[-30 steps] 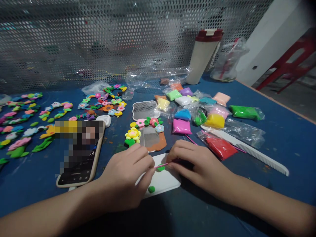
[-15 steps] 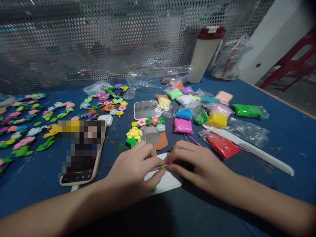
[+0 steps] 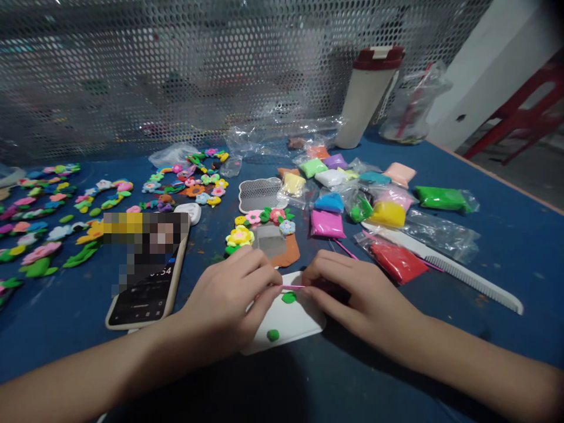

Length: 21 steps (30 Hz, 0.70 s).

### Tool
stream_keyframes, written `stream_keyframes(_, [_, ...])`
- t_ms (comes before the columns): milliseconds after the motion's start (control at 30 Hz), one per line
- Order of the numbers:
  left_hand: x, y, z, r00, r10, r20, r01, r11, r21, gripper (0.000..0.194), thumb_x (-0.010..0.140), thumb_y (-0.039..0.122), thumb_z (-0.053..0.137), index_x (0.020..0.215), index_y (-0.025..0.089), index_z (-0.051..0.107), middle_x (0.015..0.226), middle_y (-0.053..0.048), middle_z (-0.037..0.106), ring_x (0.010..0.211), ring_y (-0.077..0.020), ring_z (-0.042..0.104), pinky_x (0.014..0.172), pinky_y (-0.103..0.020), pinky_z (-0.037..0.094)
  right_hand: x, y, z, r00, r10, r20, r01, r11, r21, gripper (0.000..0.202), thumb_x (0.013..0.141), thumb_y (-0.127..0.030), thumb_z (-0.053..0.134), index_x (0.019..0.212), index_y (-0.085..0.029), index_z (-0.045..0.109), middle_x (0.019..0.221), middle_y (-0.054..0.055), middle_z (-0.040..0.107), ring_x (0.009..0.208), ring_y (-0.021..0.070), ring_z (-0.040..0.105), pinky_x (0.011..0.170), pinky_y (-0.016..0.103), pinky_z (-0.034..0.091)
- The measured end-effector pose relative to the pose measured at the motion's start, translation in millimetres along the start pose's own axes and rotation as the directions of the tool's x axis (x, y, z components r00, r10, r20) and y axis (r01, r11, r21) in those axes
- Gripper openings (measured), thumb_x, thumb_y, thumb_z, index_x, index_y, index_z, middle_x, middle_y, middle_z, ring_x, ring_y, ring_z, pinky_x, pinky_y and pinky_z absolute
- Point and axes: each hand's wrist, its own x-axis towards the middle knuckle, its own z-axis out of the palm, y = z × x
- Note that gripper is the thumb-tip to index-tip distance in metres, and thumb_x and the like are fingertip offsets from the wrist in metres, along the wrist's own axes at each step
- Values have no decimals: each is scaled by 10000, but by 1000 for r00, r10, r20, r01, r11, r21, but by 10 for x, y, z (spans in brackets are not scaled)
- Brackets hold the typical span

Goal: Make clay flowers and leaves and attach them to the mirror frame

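Observation:
Between my two hands stretches a thin pink stick (image 3: 292, 287), pinched at one end by my left hand (image 3: 235, 294) and at the other by my right hand (image 3: 348, 288). It hovers just over a white board (image 3: 299, 323). On the board, right below the stick, lies a small green clay leaf (image 3: 289, 298). A green clay lump (image 3: 273, 335) rests nearer the board's front edge. Just beyond my hands is an orange-brown frame (image 3: 288, 249) with clay flowers (image 3: 240, 236) along its top and left side, partly covered by my left hand.
Bagged coloured clay (image 3: 326, 224) fills the right, beside a white comb (image 3: 467, 277). A phone (image 3: 145, 294) lies left, near several flowered clay rings (image 3: 103, 197). At the back stand a tumbler (image 3: 368, 100) and a perforated metal screen (image 3: 176, 76).
The pink stick has lifted slightly off the green leaf and moved away from me. My left hand has shifted left, uncovering the leaf and the green lump.

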Motion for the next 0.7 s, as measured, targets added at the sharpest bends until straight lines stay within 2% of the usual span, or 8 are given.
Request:
stream_keyframes(133, [11,-34,-24,999,-50,11,51,997,-52,156,894,185,461,805,172,588,783,-28,575,761,-170,512,655,-285,399,-8,-34,-34,994,104,21,-106,966,236,72,878,-197,509,914,-188,570,749,-2,592,666,124,549,571,231,433])
stream_keyframes(233, [18,-35,-58,996,-92,-13,89,986,-140,136,890,169,476,797,173,577,775,-13,572,759,-147,519,663,-262,403,-19,-42,-57,997,70,32,-76,893,443,175,858,-193,549,1028,-227,577,826,-8,608,737,117,585,618,210,474])
stream_keyframes(300, [19,-27,-77,995,-95,-35,88,983,-163,135,884,160,485,781,174,572,765,-7,569,748,-139,517,660,-256,400,-12,-34,-68,997,78,13,-74,871,485,163,850,-185,564,1000,-236,604,860,-11,633,771,114,607,642,203,486])
stream_keyframes(433, [13,-5,-87,996,-46,-74,38,994,-103,104,855,161,512,768,178,567,753,-7,561,740,-149,498,650,-271,382,44,8,-95,991,134,-8,-125,939,320,79,846,-197,585,852,-212,663,825,-6,688,751,130,630,651,230,486])
stream_keyframes(533, [7,17,-84,999,-41,-29,39,997,-59,124,810,148,533,690,176,523,692,5,519,679,-145,461,592,-269,341,83,38,-102,994,99,36,-104,977,187,111,845,-151,581,801,-206,668,786,-13,694,729,131,625,661,246,476])
stream_keyframes(700, [-5,29,-87,999,-19,34,20,999,-32,164,810,149,493,649,175,473,679,2,483,668,-146,439,566,-269,317,79,43,-61,999,37,24,-39,996,80,91,846,-158,592,800,-188,665,819,13,649,777,139,598,702,261,468])
